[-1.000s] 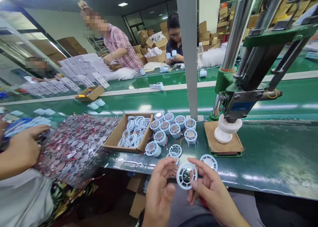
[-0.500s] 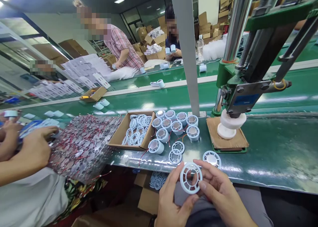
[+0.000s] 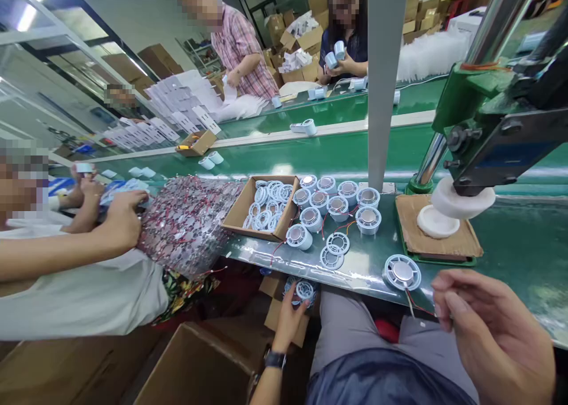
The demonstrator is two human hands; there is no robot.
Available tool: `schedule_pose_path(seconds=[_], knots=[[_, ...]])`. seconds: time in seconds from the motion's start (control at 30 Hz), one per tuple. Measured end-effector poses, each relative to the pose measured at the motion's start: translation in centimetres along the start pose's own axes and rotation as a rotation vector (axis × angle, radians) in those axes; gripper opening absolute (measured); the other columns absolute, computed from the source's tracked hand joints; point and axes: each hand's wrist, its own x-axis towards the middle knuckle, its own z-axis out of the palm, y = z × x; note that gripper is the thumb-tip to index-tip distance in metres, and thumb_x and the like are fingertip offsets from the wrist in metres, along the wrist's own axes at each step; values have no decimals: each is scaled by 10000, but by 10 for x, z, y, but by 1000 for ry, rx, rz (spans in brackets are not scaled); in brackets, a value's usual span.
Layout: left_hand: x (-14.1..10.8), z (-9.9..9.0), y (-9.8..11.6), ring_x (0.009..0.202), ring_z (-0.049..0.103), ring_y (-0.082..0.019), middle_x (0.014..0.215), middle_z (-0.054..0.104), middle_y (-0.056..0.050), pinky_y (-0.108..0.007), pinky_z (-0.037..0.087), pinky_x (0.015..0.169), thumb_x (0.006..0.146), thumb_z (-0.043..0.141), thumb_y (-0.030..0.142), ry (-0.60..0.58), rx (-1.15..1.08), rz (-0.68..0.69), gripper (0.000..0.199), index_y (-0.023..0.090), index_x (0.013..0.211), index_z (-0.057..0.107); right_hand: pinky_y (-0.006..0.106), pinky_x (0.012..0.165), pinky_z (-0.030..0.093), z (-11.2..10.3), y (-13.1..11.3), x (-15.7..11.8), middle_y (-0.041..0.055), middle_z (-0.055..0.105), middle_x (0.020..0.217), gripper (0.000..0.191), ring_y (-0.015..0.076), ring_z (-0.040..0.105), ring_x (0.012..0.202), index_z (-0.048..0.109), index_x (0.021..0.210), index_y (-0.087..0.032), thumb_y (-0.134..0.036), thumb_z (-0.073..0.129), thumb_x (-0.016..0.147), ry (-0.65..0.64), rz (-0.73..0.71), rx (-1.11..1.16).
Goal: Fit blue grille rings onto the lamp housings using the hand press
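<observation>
My left hand (image 3: 290, 317) is down below the bench edge at an open carton (image 3: 270, 313), its fingers around a light blue ring (image 3: 305, 290) over more rings. My right hand (image 3: 492, 328) is raised at the bench's front edge with curled fingers; whether anything small is between them is hidden. Just left of it lies a light blue ring with a round metal disc (image 3: 402, 272), its wires hanging over the edge. Two overlapping rings (image 3: 332, 258) lie on the bench, near several round blue housings (image 3: 338, 207) with metal discs.
A cardboard box of rings (image 3: 231, 220) stands left of the housings, beside a bag of wired discs (image 3: 186, 222). The press (image 3: 464, 201) stands at right, behind my right hand. A co-worker's arms (image 3: 119, 222) reach in from the left. A grey post (image 3: 382, 86) rises behind.
My hands have parted: the left went down to the carton, the right moved rightward. The ring formerly between them is no longer there. The view has shifted, and wires now show at the disc ring.
</observation>
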Motion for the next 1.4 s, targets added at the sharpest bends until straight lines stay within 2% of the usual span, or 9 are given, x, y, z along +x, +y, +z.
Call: schedule_pose_path(seconds=[0.13,0.27,0.47,0.63,0.8,0.93,1.07,1.17,1.4], knots=[[12,7,2,796,741,-323,908,758,-182,-468,594,741,858,563,466,155,69,88,469,107,1125,704,192,579,582,4,8,16,42,734,901,151,117,658,647,710,1052,-217,-255,684,908,16,-90,-88],[2,-15,55,799,730,-279,824,747,-135,-430,590,786,964,392,480,194,80,329,449,189,914,731,169,564,546,3,22,26,28,719,876,108,100,632,642,711,1003,-210,-242,675,906,135,-97,-135],[38,-11,143,1228,599,-344,1300,669,-169,-535,483,1048,891,684,418,219,189,532,487,183,1311,604,189,591,531,9,25,16,26,690,912,108,106,631,691,693,1006,-217,-184,610,947,31,-203,-165],[57,17,158,1128,634,-386,1202,694,-195,-605,519,955,866,730,278,289,268,570,456,143,1277,585,211,671,543,3,26,9,30,659,953,167,128,648,798,678,1031,-232,-134,557,972,-26,-277,-199],[23,6,159,1082,659,-350,1182,682,-194,-542,561,907,943,653,352,374,245,658,461,142,1332,519,217,682,559,10,23,-16,42,658,972,256,130,652,780,632,1155,-252,-102,532,973,-37,-232,-98],[-19,-9,168,1064,681,-283,1153,683,-144,-424,581,920,930,690,439,385,144,822,617,182,1435,447,218,639,558,34,14,-39,89,649,1160,531,109,639,710,380,1488,-283,-187,538,990,-297,64,121],[-39,-20,176,1047,695,-254,1112,679,-105,-370,590,931,893,681,567,285,45,881,755,230,1511,410,251,646,537,44,-1,-30,54,677,898,389,131,591,645,585,1356,-207,-388,492,1024,-556,310,240],[-39,-31,184,983,727,-236,1122,685,-89,-316,619,858,834,634,709,-21,-57,821,754,270,1440,542,301,802,533,36,-10,-11,64,679,867,364,186,627,799,707,1207,-211,-411,461,1028,-645,235,171],[-35,-43,190,1047,753,-249,1196,761,-58,-292,619,889,808,695,669,-347,-141,750,694,337,1409,595,210,699,444,19,-7,10,-39,524,758,544,109,495,692,329,1549,-261,-342,488,1035,-847,311,162]])
